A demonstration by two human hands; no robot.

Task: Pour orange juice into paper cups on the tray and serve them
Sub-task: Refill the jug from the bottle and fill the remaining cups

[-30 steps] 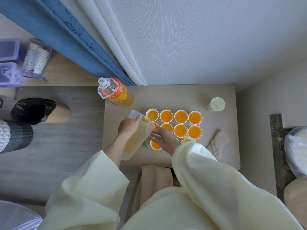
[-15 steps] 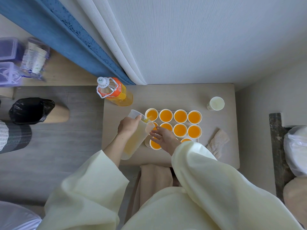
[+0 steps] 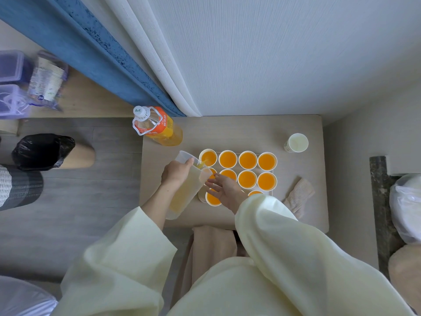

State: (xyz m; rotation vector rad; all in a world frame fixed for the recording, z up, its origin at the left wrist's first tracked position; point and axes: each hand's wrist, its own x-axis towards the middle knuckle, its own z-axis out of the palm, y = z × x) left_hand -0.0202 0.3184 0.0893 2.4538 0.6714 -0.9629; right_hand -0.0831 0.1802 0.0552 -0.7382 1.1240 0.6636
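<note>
Two cups (image 3: 212, 172) half-hidden by the pitcher (image 3: 185, 195) gripped in left hand (image 3: 176, 174); right hand (image 3: 225, 189) relaxed.

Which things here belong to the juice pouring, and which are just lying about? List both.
In the job: left hand, clear jug, filled paper cups, orange juice bottle, right hand.
Lying about: lone paper cup, cloth, black bin bag, pack of paper cups.
</note>
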